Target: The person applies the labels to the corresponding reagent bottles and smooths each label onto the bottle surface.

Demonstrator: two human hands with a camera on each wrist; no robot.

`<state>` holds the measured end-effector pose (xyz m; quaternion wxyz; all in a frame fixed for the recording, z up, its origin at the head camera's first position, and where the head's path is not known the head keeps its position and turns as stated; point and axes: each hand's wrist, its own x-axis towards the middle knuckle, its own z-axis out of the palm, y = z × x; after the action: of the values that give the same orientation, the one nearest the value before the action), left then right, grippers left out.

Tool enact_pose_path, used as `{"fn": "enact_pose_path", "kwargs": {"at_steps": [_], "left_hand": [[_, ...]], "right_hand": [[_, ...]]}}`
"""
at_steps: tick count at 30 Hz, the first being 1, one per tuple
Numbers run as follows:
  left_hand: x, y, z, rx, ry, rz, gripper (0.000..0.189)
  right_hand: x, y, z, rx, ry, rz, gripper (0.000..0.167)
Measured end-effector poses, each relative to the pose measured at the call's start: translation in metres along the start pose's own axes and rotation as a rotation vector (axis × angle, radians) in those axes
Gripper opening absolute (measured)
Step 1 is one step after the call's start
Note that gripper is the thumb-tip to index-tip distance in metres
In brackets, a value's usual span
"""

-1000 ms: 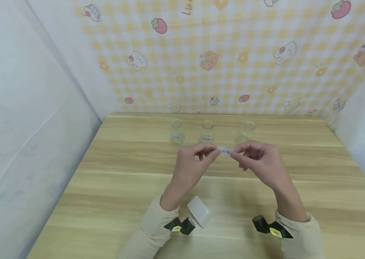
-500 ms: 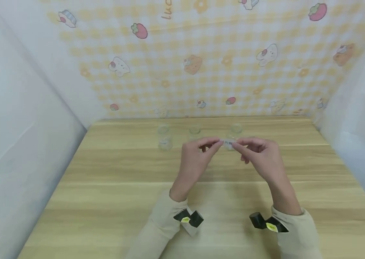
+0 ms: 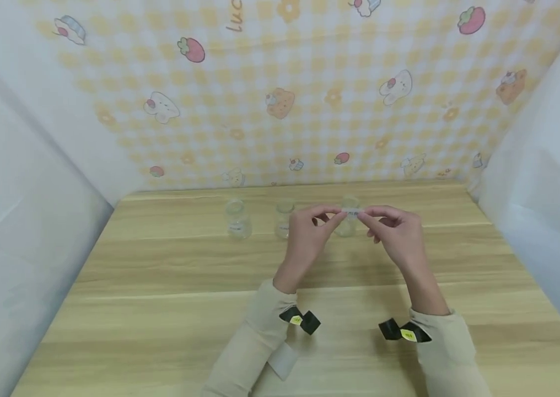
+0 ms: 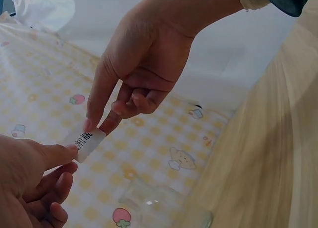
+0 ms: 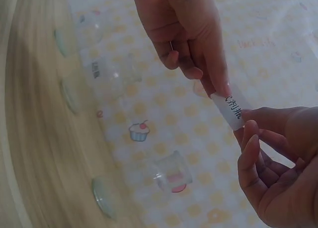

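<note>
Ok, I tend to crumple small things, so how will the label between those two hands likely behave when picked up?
The label looks thin as paper, so it's probably very light and easy to crease. It spans fairly flat between the left hand and the right hand, but might bend if held at one end.

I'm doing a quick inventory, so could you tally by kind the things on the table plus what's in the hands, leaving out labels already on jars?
Glass jars: 3
Held label: 1
White card: 1
Total: 5
</note>
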<state>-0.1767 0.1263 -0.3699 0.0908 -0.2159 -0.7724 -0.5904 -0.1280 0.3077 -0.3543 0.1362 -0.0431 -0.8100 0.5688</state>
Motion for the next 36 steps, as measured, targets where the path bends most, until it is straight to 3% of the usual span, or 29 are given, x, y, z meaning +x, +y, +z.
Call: {"fn": "enact_pose_path", "kwargs": {"at_steps": [8, 14, 18, 27, 33, 36], "left_hand": [[0.002, -0.026, 0.011, 0.052, 0.013, -0.058, 0.014], [-0.003, -0.046, 0.022, 0.085, 0.033, -0.114, 0.012], [-0.005, -0.053, 0.027, 0.096, 0.01, -0.144, 0.011], [-0.005, -0.063, 0.033, 0.134, -0.031, -0.131, 0.011], [-0.004, -0.072, 0.033, 0.135, -0.044, -0.08, 0.009], [-0.004, -0.077, 0.033, 0.13, -0.068, -0.059, 0.01]], "right_hand": [[0.013, 0.031, 0.008, -0.099, -0.06, 0.017, 0.031], [0.013, 0.051, 0.013, -0.091, -0.071, 0.043, 0.029], [0.014, 0.063, 0.014, -0.087, -0.053, 0.052, 0.027], [0.018, 0.078, 0.018, -0.061, -0.028, 0.049, 0.029], [0.021, 0.086, 0.016, 0.003, -0.055, 0.031, 0.059], [0.021, 0.089, 0.015, 0.019, -0.075, 0.041, 0.063]]}}
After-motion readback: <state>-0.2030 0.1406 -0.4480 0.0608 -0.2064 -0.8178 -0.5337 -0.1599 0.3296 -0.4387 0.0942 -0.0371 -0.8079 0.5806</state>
